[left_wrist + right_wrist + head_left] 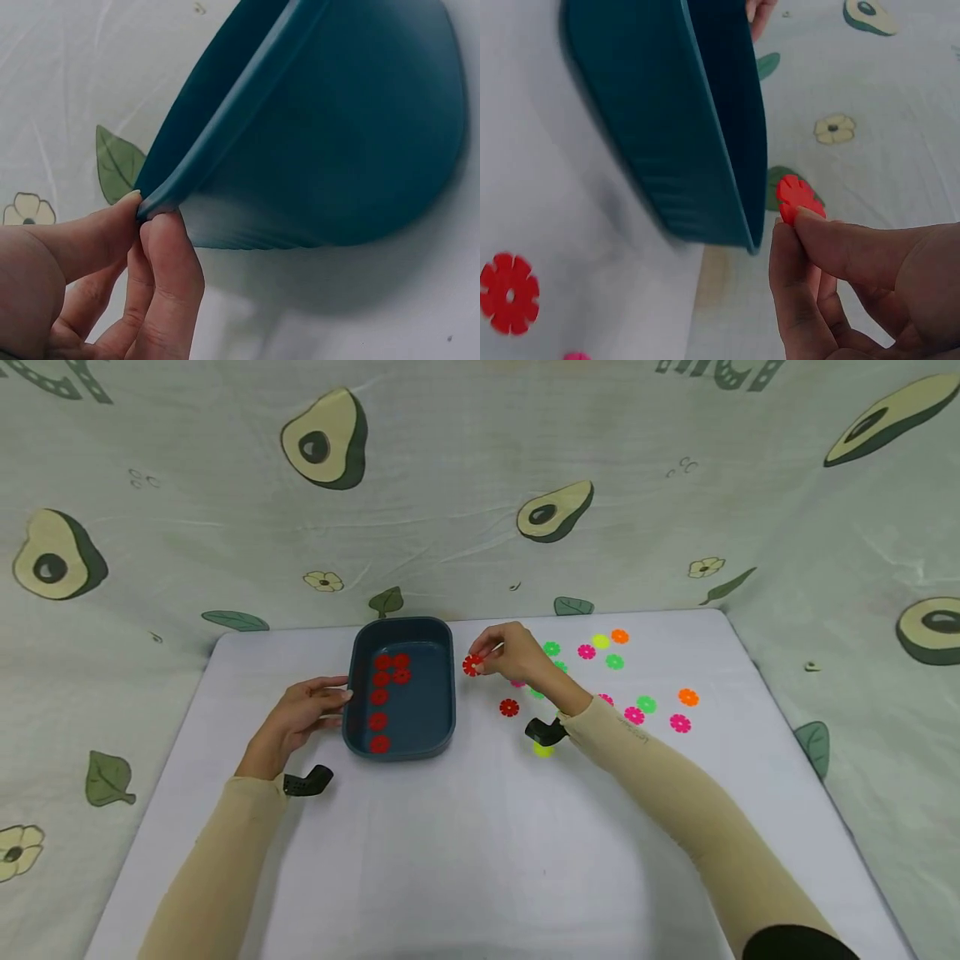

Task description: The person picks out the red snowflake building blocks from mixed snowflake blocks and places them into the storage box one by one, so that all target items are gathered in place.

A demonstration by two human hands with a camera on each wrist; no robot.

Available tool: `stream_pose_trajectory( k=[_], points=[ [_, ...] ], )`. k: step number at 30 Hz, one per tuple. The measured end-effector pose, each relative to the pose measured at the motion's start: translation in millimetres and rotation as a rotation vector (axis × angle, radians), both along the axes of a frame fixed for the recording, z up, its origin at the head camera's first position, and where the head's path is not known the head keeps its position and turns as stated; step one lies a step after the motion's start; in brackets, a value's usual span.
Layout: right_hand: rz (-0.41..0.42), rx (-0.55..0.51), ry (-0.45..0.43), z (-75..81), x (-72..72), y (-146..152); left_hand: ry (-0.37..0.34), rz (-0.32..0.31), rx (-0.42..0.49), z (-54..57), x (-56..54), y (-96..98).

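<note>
right hand (517, 653) pinching red disc (794, 194), cropped lettering (722, 376)

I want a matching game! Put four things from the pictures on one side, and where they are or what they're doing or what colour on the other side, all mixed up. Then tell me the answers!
Things:
1. left hand
2. right hand
3. tray
4. table

Clues:
A. pinches one red disc
B. white, underneath the tray
C. holds the tray's rim
D. dark blue-green, with red discs inside

Right pairs: 1-C, 2-A, 3-D, 4-B
</note>
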State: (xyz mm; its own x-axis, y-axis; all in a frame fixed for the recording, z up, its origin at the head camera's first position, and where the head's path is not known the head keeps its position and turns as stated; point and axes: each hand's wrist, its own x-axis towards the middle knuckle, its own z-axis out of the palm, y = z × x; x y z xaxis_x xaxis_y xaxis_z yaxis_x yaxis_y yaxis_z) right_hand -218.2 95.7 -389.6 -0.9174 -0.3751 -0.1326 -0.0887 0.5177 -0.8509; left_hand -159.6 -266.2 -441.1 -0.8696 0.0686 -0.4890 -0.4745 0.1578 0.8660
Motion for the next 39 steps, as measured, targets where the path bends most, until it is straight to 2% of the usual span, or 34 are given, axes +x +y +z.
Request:
stream_pose_trajectory(
  k=[8, 15, 18, 28, 39],
  points=[
    [0.058, -0.007, -0.031, -6.0, -9.2, -35.0, 0.006, 0.015, -0.019, -0.4, 0.0, 1.6],
    [0.14, 0.083, 0.029, -6.3, -16.8, -64.0, 0.016, 0.025, -0.015, 1.5, 2.3, 2.8],
    [0.161, 0.108, 0.026, -3.5, -19.4, -74.5, 0.014, 0.031, -0.01, 1.4, 2.1, 2.5],
    [0.202, 0.162, -0.001, -6.1, -30.2, -103.8, -0.005, 0.033, -0.026, 0.8, 1.1, 2.1],
    [0.234, 0.277, -0.075, -22.5, -39.9, -129.3, -0.021, 0.041, 0.0, 0.0, 0.7, 2.2]
  ],
)
